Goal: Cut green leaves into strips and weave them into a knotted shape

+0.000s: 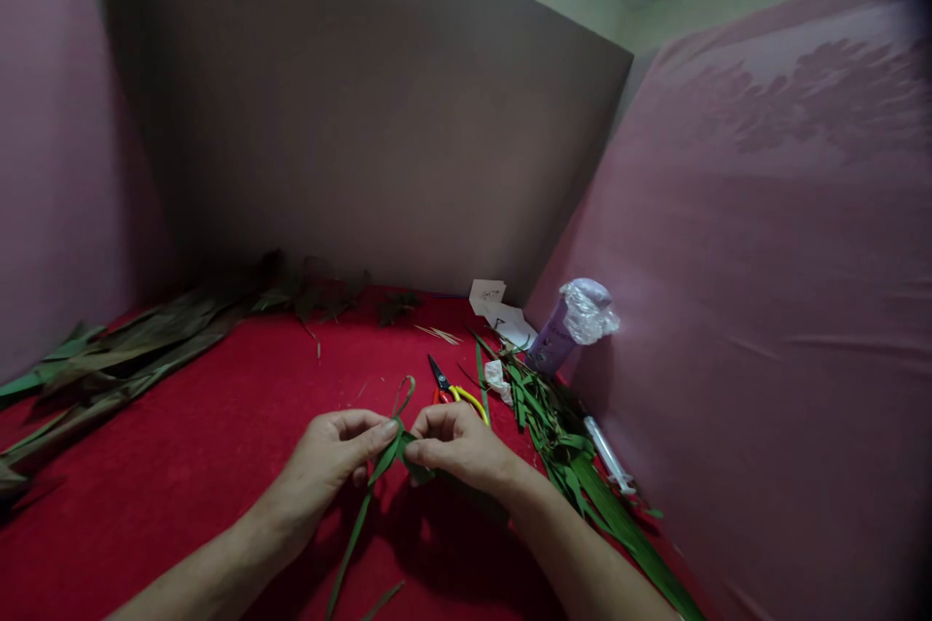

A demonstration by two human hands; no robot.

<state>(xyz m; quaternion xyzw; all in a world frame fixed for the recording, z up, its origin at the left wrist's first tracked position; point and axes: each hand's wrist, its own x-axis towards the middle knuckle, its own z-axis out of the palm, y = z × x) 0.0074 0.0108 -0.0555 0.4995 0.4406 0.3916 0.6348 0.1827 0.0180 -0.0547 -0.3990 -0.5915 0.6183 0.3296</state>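
Between my two hands, above the red cloth (pixel 240 417), is a folded green leaf strip (pixel 385 462). A thin loop stands up from its top and a long narrow tail hangs down toward me. My left hand (pixel 342 446) pinches the strip near the loop between thumb and fingers. From the other side my right hand (pixel 458 446) grips the folded part of the same strip with its fingertips. Just beyond my right hand lie scissors (pixel 439 375) with dark blades and red and yellow handles, the handles partly hidden by that hand.
Long dried leaves (pixel 146 359) lie along the left. To the right are a heap of green leaf cuttings (pixel 543 417), crumpled white tissue (pixel 498 378), a clear syringe-like tube (pixel 610 456) and a purple container (pixel 553 335) with plastic film. Thin sticks (pixel 438 335) and white papers (pixel 510 322) lie at the back.
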